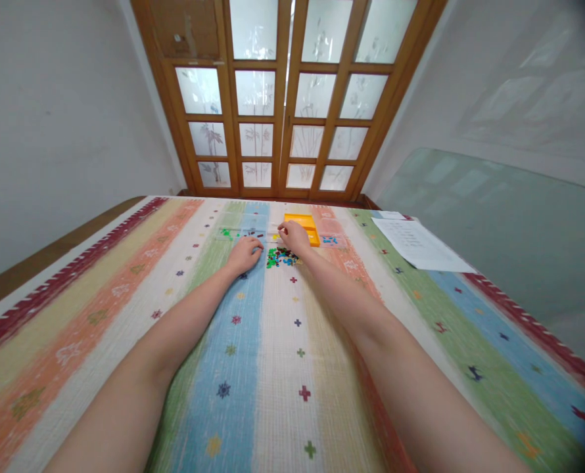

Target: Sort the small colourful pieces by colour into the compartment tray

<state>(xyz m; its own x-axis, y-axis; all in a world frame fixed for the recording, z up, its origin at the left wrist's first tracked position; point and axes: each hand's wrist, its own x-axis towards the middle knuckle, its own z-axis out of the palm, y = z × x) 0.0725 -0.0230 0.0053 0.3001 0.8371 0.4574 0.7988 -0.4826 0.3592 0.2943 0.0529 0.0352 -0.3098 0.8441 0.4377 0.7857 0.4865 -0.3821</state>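
My left hand [246,253] rests on the cloth with its fingers loosely stretched to the right, holding nothing that I can see. Just right of its fingertips lies a pile of tiny mixed coloured pieces [275,257], green, blue, dark and yellow. My right hand [295,236] hovers over the far side of the pile, thumb and fingers pinched together. Whatever is between them is too small to make out. Behind that hand sits an open yellow plastic box [300,217], partly covered by it. Small green pieces [226,233] lie left, dark red ones [254,234] nearer the middle, and blue ones [330,240] right.
A striped, patterned tablecloth [277,368] covers the table. White paper sheets [418,244] lie at the right edge. Beyond the far edge stand wooden doors with glass panes [282,118]; a greenish glass panel [494,203] is on the right.
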